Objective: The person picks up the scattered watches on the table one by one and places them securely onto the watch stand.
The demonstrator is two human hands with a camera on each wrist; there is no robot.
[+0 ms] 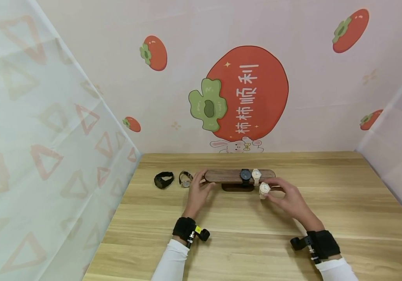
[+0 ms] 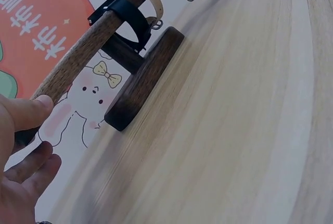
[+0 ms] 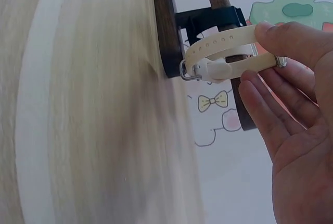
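Note:
A dark wooden watch stand (image 1: 223,176) has a rounded horizontal bar on a short post and base. My left hand (image 1: 197,195) grips the bar's left end; in the left wrist view the thumb (image 2: 44,101) lies on the bar with fingers below it. My right hand (image 1: 290,199) pinches a cream-strapped watch (image 1: 264,189) by its case, just in front of the bar near its right end. Its buckled strap (image 3: 213,70) forms a closed loop in the right wrist view. A black watch (image 1: 245,175) and a white watch (image 1: 256,175) sit around the bar.
Left of the stand, a black watch (image 1: 164,180) and a watch with a dark strap and small pale face (image 1: 185,179) lie on the wooden table (image 1: 229,242). A printed backdrop (image 1: 310,128) rises behind the table, with cloth panels at both sides.

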